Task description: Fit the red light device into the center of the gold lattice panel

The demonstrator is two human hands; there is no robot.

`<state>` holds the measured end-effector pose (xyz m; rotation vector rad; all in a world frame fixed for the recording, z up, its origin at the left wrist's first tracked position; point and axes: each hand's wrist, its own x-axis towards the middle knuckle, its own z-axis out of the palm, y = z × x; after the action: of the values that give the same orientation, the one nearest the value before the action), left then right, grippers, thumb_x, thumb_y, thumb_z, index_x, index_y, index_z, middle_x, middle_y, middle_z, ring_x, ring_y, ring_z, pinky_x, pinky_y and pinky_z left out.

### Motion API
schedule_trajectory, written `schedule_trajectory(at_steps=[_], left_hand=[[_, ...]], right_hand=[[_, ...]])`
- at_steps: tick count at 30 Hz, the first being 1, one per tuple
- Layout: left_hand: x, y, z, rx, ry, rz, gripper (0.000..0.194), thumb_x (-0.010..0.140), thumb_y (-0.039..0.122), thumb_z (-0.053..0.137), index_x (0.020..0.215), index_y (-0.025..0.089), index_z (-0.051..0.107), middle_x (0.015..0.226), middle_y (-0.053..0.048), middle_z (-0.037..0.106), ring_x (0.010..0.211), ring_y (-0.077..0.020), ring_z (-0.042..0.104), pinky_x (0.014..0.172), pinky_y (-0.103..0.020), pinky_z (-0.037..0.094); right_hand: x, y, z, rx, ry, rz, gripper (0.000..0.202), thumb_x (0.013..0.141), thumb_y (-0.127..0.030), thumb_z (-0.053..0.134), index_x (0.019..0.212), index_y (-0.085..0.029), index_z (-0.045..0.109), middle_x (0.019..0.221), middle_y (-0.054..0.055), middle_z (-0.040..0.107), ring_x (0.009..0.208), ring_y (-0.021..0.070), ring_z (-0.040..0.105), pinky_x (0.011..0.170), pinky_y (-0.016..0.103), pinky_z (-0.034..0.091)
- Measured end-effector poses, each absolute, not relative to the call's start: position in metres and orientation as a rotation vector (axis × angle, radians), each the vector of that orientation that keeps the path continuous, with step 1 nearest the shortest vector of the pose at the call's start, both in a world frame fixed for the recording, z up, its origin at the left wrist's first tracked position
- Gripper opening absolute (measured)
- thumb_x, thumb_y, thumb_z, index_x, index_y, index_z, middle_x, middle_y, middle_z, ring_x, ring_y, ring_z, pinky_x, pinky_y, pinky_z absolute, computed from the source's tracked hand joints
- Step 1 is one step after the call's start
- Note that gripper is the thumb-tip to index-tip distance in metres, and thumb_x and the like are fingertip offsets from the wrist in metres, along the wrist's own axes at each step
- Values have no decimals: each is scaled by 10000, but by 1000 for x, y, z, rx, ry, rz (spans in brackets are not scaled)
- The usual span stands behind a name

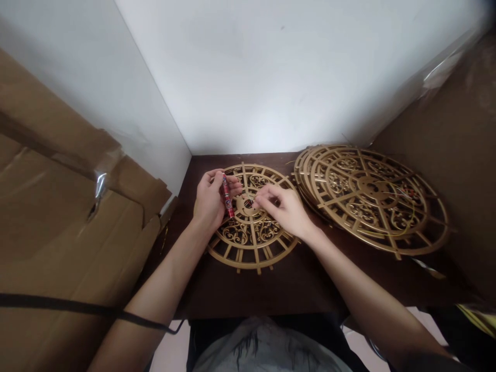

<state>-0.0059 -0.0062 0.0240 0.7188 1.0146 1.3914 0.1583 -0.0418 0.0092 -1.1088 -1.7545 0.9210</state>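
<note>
My left hand (213, 199) is closed around a slim red tube (228, 195) with a dark and pale printed pattern. The tube stands nearly upright at the left side of a round, gold-coloured openwork disc (258, 258), which lies flat on the table. Over the disc's hub, my right hand (284, 206) pinches with thumb and forefinger. Something thin and pale shows near those fingertips, too small to name. Scrollwork and spokes surround the hub, partly hidden by both hands.
A stack of similar gold discs (360, 227) rests on the dark table (248, 297) at the right, with thin wires on top. Cardboard (77, 232) lines the left side, and a white wall (271, 82) rises behind. A black cable (77, 305) crosses at lower left.
</note>
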Motion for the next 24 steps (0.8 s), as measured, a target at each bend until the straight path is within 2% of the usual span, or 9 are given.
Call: schedule_trajectory(at_steps=[7, 13, 18, 24], left_hand=[[-8, -7, 27, 711, 1019, 1478, 75, 857, 220, 536, 871, 185, 470, 623, 13, 617, 525, -103, 608, 505, -202, 501], [-8, -7, 27, 689, 1022, 1465, 42, 865, 196, 506, 876, 180, 469, 611, 23, 606, 507, -86, 586, 491, -184, 479], [-8, -7, 26, 692, 1004, 1470, 81, 841, 206, 539, 869, 182, 467, 623, 14, 610, 524, -109, 605, 503, -210, 490], [-9, -6, 25, 696, 973, 1477, 92, 833, 207, 546, 877, 179, 470, 627, 18, 605, 521, -92, 587, 490, -183, 463]], right_hand=[[157, -42, 5, -1135, -2017, 624, 130, 897, -213, 495, 845, -185, 611, 849, 20, 678, 790, 155, 616, 743, 280, 445], [156, -42, 2, -1100, -2063, 551, 136, 906, -203, 483, 841, -174, 599, 870, 34, 662, 815, 157, 600, 767, 281, 446], [156, -42, 0, -1073, -2135, 524, 165, 918, -204, 456, 851, -166, 601, 820, 30, 644, 784, 156, 580, 750, 283, 442], [155, -43, -3, -999, -2206, 487, 157, 926, -200, 449, 876, -158, 592, 858, 44, 645, 830, 162, 570, 782, 289, 439]])
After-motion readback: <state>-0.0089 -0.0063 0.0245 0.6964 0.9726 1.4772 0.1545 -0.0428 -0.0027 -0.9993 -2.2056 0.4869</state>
